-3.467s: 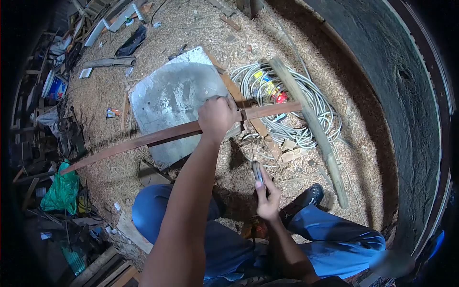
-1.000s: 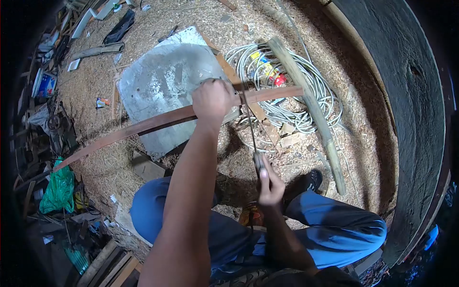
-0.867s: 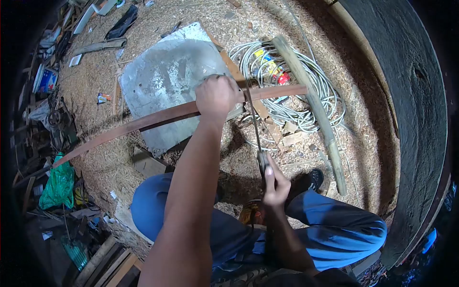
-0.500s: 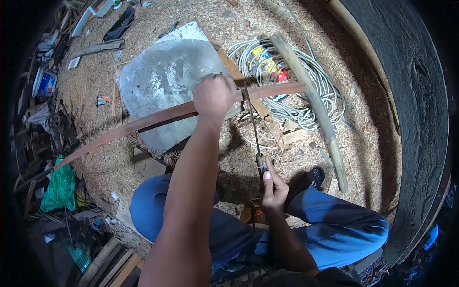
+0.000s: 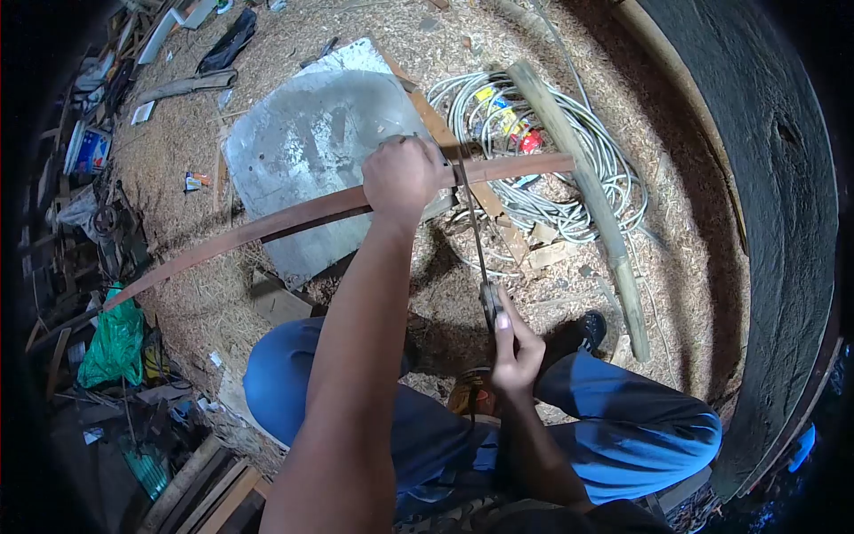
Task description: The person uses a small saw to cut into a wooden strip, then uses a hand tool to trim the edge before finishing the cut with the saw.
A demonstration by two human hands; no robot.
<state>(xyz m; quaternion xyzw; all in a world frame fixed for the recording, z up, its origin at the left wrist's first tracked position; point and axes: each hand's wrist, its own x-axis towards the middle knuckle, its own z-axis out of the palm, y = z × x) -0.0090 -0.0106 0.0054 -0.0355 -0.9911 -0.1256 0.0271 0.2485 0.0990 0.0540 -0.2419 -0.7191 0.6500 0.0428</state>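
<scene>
My left hand (image 5: 402,178) is closed over a long, thin, reddish-brown wooden strip (image 5: 231,240), pressing it against a grey, scuffed board (image 5: 302,142). The strip runs from the far lower left to the coil of cable at right. Just right of that hand, a saw (image 5: 474,231), its narrow blade seen edge-on, crosses the strip. My right hand (image 5: 518,356) grips the saw's dark handle near my knees, thumb along it. Where the blade meets the wood, the depth of any cut cannot be made out.
A coil of grey cable (image 5: 614,191) lies on the shavings, with a wooden pole (image 5: 583,191) across it. A large dark timber (image 5: 765,222) borders the right side. At left are a green plastic bag (image 5: 114,343), a white bucket (image 5: 89,149) and scrap wood.
The view has shifted slightly. Both hands keep their grips, the strip stays in place, and the saw shows hardly any movement.
</scene>
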